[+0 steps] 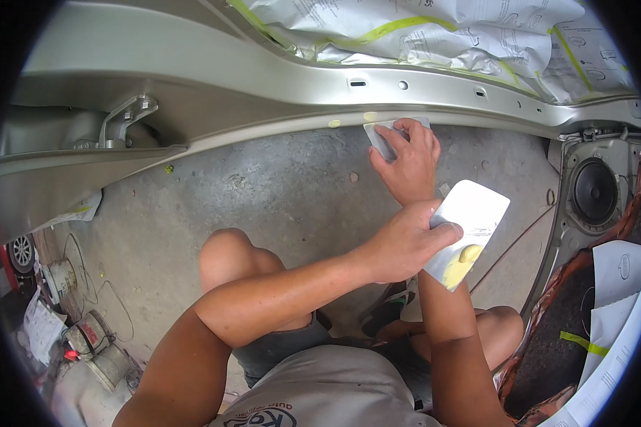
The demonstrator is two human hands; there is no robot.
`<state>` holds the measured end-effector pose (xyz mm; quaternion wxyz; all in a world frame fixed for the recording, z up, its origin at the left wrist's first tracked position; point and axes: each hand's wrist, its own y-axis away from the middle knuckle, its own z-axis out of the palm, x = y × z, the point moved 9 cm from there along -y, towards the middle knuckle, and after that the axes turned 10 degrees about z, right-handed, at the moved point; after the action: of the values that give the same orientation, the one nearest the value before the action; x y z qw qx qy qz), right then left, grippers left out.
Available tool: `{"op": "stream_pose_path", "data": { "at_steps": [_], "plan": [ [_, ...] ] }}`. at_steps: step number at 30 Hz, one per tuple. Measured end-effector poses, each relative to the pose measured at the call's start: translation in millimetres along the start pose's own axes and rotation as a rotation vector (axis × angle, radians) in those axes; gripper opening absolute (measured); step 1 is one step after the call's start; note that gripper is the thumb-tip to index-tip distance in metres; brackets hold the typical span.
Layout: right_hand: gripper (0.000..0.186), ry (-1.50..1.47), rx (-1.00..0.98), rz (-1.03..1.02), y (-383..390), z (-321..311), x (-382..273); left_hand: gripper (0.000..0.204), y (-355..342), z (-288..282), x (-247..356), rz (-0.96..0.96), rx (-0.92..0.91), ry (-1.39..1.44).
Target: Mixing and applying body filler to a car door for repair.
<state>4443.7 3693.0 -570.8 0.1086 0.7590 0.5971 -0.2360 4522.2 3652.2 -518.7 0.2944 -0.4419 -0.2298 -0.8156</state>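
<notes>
My left hand (404,242) is closed on a flat, pale metal filler plate (475,208), its thumb lying on top. Yellow body filler (459,269) is smeared along the plate's near end, with a thicker dab on it. Beyond, my right hand (412,158) grips a thin grey metal spreader (382,148), fingers spread over its face. The spreader's far edge lies at the car's door sill (263,135); whether it touches is hard to tell. Just left of it, the sill carries small pale-yellow filler spots (335,124). My left wrist crosses over my right forearm.
White masking paper (420,35) with yellow-green tape covers the car opening beyond the sill. An open door with a round speaker (594,191) stands at right. A metal hinge (126,121) is at upper left; cans (96,341) and cables lie on the concrete floor (263,192).
</notes>
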Motion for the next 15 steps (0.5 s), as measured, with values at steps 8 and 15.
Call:
{"op": "stream_pose_path", "data": {
  "at_steps": [8,15],
  "plan": [
    [0.037,0.016,-0.008,0.06,6,0,-3,0.026,-5,-1,6,0.001,0.031,0.222],
    [0.04,0.123,-0.433,0.128,47,-59,105,0.041,-20,-67,28,0.021,0.285,0.122]
  ]
}}
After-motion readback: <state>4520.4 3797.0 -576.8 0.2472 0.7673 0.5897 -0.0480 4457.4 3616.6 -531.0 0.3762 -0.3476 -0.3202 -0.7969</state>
